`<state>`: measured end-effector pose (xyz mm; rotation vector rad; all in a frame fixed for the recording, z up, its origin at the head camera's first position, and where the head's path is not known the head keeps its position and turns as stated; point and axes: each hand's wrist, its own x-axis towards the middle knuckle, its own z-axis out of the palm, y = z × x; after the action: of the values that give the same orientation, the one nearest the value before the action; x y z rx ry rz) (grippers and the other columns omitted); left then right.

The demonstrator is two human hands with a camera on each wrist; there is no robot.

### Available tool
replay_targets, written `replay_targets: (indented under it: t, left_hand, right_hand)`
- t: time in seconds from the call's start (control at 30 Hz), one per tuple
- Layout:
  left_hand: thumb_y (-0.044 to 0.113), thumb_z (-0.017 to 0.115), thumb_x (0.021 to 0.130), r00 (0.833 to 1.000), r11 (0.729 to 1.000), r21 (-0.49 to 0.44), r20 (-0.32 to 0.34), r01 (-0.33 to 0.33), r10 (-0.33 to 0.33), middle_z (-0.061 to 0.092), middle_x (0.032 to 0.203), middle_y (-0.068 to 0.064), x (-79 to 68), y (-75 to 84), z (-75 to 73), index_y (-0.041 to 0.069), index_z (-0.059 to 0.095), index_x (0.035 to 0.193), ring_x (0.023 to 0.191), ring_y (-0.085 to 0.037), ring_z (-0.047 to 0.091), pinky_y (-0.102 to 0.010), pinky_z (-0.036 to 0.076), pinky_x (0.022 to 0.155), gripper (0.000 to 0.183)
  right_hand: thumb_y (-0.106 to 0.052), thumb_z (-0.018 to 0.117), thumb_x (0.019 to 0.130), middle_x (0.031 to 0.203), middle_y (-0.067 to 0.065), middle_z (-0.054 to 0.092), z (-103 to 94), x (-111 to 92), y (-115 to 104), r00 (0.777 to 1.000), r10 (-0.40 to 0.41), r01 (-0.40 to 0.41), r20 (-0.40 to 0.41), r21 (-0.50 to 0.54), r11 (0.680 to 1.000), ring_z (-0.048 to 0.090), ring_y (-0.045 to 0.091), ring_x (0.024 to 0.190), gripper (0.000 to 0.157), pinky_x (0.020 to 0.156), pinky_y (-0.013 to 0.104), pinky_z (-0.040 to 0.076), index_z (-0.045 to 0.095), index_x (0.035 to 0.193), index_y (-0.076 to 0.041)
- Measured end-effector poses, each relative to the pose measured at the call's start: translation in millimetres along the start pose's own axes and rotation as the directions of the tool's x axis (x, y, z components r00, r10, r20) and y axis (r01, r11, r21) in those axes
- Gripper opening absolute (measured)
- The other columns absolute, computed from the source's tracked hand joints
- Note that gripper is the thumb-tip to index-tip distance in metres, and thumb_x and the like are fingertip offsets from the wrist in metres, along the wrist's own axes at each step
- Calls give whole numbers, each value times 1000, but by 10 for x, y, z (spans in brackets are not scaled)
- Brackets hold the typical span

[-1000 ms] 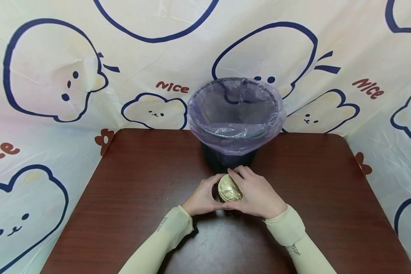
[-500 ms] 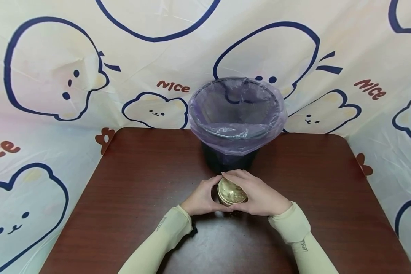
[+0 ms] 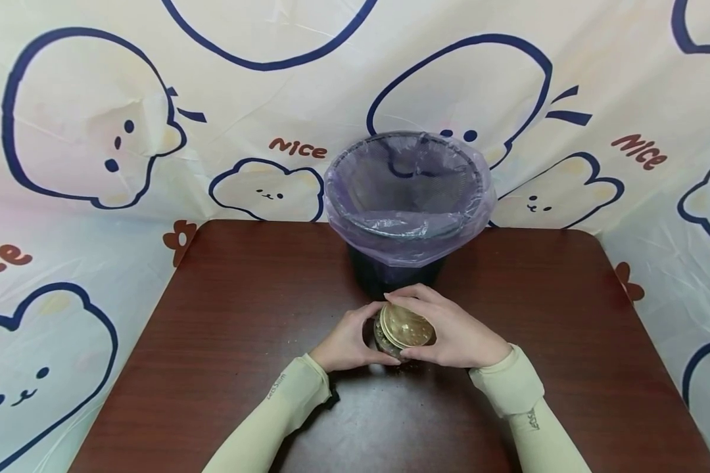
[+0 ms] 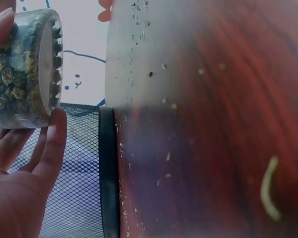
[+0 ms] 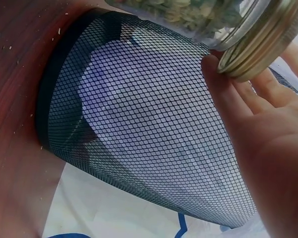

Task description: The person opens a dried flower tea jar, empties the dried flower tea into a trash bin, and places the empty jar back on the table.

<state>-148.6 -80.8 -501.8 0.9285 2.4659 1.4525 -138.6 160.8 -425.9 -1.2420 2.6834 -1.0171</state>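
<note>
My left hand (image 3: 344, 343) grips a clear jar (image 4: 12, 79) of dried greenish-yellow flower buds, thumb and fingers curled round its side. In the left wrist view the jar's base hangs above the table. My right hand (image 3: 463, 334) holds the gold screw lid (image 3: 407, 326) by its edge. Seen from the right wrist, the lid sits tilted at the jar's mouth, with a strip of clear glass rim showing beside it. Whether the lid still touches the rim all round cannot be told.
Just beyond the hands stands a black mesh bin (image 5: 154, 114) with a purple plastic liner (image 3: 411, 246) folded over its rim. Small crumbs and a pale curved stalk (image 4: 269, 189) lie on the brown table (image 3: 260, 282). A patterned cloth (image 3: 242, 105) hangs behind.
My right hand has shifted slightly right with the lid, which now sits further right and uncovers more of the jar's side. My left hand has stayed nearly still.
</note>
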Motion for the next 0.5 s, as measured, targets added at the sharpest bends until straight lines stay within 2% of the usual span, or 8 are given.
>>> replay_targets:
  t: [0.3, 0.5]
  left_hand:
    - [28, 99, 68, 1000, 1000, -6, -5, -5, 5, 67, 133, 4, -27, -18, -27, 16, 56, 143, 117, -12, 64, -34, 52, 104, 87]
    - [28, 99, 67, 1000, 1000, -5, -5, -12, 12, 67, 134, 4, -4, 3, -49, 17, 57, 142, 120, -11, 64, -34, 51, 106, 86]
  right_hand:
    - [-30, 89, 83, 144, -2, 50, -52, -70, 32, 997, 8, -9, -71, -13, 1000, 55, 15, 131, 78, 102, 39, 54, 52, 152, -28]
    - [-37, 89, 82, 138, -3, 51, -135, -164, 106, 990, 65, -71, -127, -42, 997, 57, 13, 123, 72, 99, 41, 55, 55, 144, -25]
